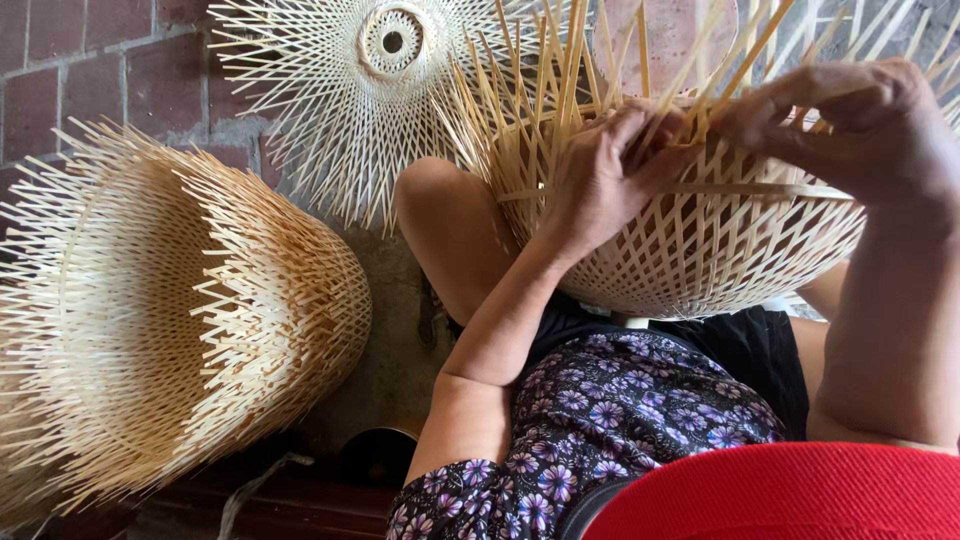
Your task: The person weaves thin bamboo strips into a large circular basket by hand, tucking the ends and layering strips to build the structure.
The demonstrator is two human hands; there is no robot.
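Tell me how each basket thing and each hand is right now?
Basket on the lap: half woven, loose strip ends sticking up.
Left hand: pressed on that basket, fingers closed on the strips.
Right hand: pinching strips at the top edge.
Big basket: lying on its side, edge bristly with loose ends.
Flat round weave: leaning on the brick wall, small ring at its middle.

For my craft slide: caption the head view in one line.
Both hands, left hand and right hand, weave bamboo strips on a lattice basket in the lap, finished frames alongside.
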